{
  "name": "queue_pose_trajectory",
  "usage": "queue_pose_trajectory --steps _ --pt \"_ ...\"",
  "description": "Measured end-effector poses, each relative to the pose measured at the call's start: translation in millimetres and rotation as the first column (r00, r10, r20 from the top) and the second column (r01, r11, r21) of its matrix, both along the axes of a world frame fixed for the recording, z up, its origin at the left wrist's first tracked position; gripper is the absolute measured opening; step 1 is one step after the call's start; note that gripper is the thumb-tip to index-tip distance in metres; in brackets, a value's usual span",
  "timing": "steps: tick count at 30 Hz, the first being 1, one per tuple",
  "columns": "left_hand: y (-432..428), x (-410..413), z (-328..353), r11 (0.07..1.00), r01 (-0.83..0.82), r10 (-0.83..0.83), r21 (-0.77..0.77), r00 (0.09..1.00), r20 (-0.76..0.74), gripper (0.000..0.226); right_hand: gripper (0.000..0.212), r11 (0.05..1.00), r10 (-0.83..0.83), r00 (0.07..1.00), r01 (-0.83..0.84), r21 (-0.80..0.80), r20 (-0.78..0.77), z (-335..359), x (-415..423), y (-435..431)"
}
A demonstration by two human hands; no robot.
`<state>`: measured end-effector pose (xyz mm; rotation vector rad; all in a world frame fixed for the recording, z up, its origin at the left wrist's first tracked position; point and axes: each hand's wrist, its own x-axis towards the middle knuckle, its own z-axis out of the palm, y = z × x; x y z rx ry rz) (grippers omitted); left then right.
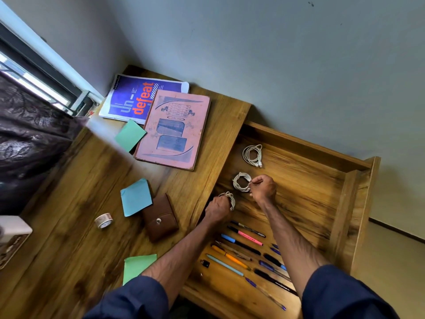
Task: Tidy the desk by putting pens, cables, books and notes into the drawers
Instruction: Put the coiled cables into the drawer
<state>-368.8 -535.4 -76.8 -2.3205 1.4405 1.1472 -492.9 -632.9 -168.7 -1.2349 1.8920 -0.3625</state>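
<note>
Drawer open.
We see left hand gripping one cable coil, right hand pinching second cable coil.

Bright daylight from the window, motion blur, wide-angle bending at edges.

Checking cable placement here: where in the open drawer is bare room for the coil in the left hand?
Bare wood fills the drawer's right half, from the right hand to the right wall and back to the rear wall. Crowded: the left edge, with the far coiled cable and the coil the right hand pinches, and the near end, packed with pens.
</note>
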Motion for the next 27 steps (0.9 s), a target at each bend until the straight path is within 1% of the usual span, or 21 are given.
queue_pose_trajectory --steps 2,7,9,10,12,14,16,18,21,23,27 --pt "0.9 0.3 -1.0 1.000 0.000 0.000 -0.017 1.000 -0.006 0.037 0.029 0.999 -0.035 0.999 0.035 0.011 0.006 5.0 1.3 -4.1" --pt "1.2 1.4 -1.9 0.999 -0.025 0.025 -0.022 0.999 -0.025 0.040 0.032 0.997 -0.063 0.998 0.064 -0.035 0.031 6.9 1.9 -10.4" --pt "3.2 0.1 -1.9 0.999 -0.020 0.019 -0.030 0.999 -0.030 0.039 0.029 0.996 -0.075 0.996 0.077 -0.051 0.048 11.6 2.7 -5.8" --pt "4.6 -0.4 -0.5 0.999 -0.019 0.018 -0.039 0.999 -0.031 0.039 0.024 0.995 -0.066 0.997 0.069 -0.069 0.048 18.3 2.5 -1.5" --pt "6.9 -1.3 3.4 0.997 -0.012 0.009 -0.072 0.999 -0.033 0.039 0.018 0.992 -0.018 1.000 0.016 -0.128 -0.015 30.2 2.4 10.2" --pt "11.4 -0.4 10.8 0.994 -0.004 -0.001 -0.107 0.999 -0.043 0.039 0.020 0.984 0.037 0.995 -0.053 -0.170 -0.095 40.6 3.6 26.7" --pt "15.3 3.5 19.8 0.987 0.006 -0.015 -0.163 0.998 -0.055 0.037 0.018 0.975 0.080 0.990 -0.103 -0.199 -0.119 49.7 7.3 44.5" --pt "20.4 8.7 30.8 0.975 0.014 -0.030 -0.222 0.997 -0.067 0.036 0.016 0.961 0.111 0.988 -0.134 -0.242 -0.106 56.9 13.7 59.9" --pt "34.5 20.0 46.6 0.948 -0.015 -0.023 -0.317 0.993 -0.115 0.032 0.019 0.943 0.150 0.986 -0.163 -0.290 -0.069 72.9 26.6 84.0" --pt "46.8 29.2 56.0 0.925 -0.069 0.017 -0.375 0.990 -0.141 0.027 0.020 0.940 0.177 0.984 -0.178 -0.290 -0.029 84.5 36.8 100.0" --pt "75.4 52.5 79.7 0.862 -0.197 0.129 -0.468 0.976 -0.174 0.023 0.012 0.905 0.266 0.964 -0.238 -0.354 0.031 111.5 56.9 133.3"
